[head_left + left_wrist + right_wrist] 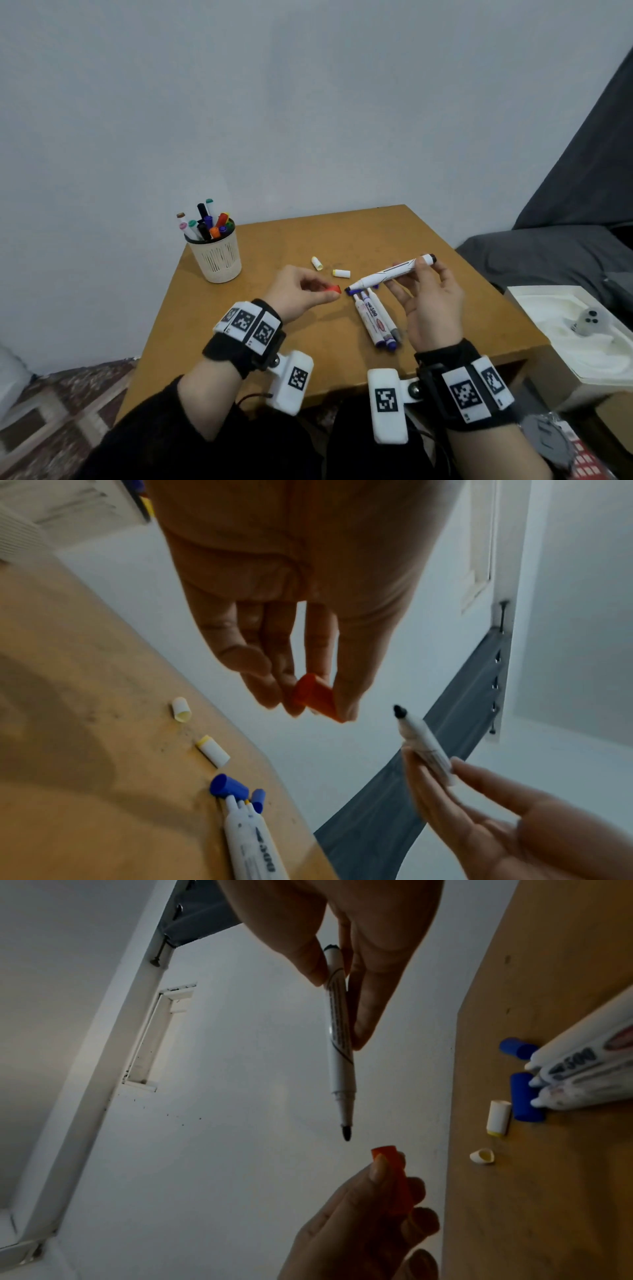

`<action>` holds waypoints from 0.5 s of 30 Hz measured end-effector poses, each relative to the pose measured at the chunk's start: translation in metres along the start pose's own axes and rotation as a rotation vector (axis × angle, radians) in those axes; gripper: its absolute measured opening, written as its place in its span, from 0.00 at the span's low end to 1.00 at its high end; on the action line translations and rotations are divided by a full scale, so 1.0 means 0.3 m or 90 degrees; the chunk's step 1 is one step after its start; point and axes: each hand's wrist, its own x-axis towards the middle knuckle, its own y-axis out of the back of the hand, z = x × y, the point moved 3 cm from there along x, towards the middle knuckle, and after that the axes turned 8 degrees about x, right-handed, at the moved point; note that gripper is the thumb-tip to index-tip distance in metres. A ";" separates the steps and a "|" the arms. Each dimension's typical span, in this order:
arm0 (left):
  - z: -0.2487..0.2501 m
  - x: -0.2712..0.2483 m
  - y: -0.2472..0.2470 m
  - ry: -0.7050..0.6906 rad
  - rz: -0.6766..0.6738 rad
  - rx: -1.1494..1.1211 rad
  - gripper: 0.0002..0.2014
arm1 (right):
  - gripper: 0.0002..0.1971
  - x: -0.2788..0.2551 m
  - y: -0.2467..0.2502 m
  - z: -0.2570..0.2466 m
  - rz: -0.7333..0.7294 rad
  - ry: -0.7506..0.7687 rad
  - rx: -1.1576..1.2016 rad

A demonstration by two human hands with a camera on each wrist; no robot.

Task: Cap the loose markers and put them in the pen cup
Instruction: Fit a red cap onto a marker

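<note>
Left hand (297, 291) pinches an orange cap (334, 290); right hand (428, 301) grips an uncapped marker (390, 274) (tip near cap). Three markers (376, 318) lie on the surface (274, 246); cup (215, 257) partly filled.

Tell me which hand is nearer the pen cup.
Left. The left hand, pinching the orange cap, hovers just right of and in front of the pen cup. The right hand, holding a marker, is farther right across the table.
</note>
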 end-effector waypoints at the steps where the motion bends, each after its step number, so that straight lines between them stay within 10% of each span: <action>1: -0.006 -0.030 -0.003 0.003 0.014 -0.035 0.07 | 0.16 -0.003 -0.004 0.003 -0.002 0.003 0.001; 15: -0.052 -0.251 -0.026 0.011 0.146 -0.250 0.07 | 0.11 -0.139 -0.018 0.069 -0.095 -0.006 -0.028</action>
